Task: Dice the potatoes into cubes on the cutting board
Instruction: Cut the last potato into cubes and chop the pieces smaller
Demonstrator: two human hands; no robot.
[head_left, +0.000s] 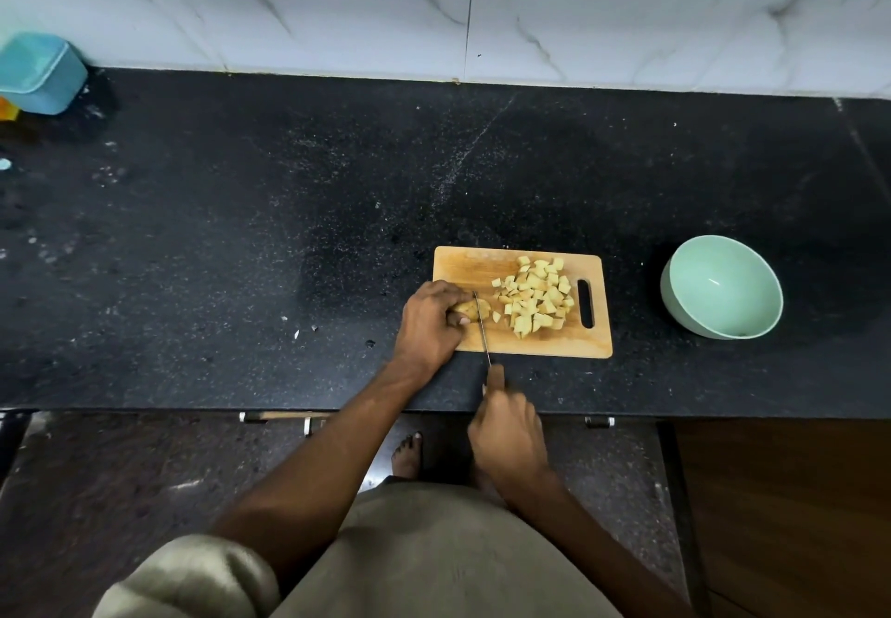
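While our left hand [430, 323] is curling round the potato piece [470, 309], we are keeping its fingertips clear as our right hand [507, 434], gripping the knife [482, 328], is slicing.

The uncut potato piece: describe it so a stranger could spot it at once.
Start at the wooden cutting board on the black counter. At its left end, the left hand grips the potato piece, with the knife blade against it. Unlike the small pale cubes heaped to the right, it is one larger lump.

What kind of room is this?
Most likely a home kitchen: a dark stone counter, a cutting board with diced potato, and a green bowl beside it.
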